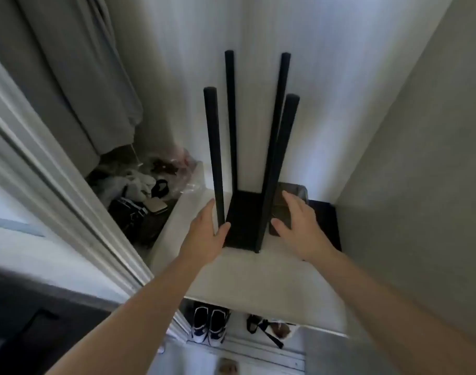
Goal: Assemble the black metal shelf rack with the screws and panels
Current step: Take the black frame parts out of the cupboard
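The black metal shelf rack [242,217] stands upright at the back of the white desk [245,274], close to the wall. Its four slim black posts rise from a single dark base panel, with no upper panels fitted yet.

The left hand [204,234] lies against the foot of the near left post with fingers straight. The post runs between thumb and fingers, but nothing is clenched round it. The right hand [299,223] is spread open just beside the near right post, above a flat dark grey slab [293,193], and holds nothing.

To me this looks like steadying or squaring the frame between panels, so the job seems early.

Next would likely come a firm hold low on both near posts, kept level so the tall, narrow frame doesn't tip.
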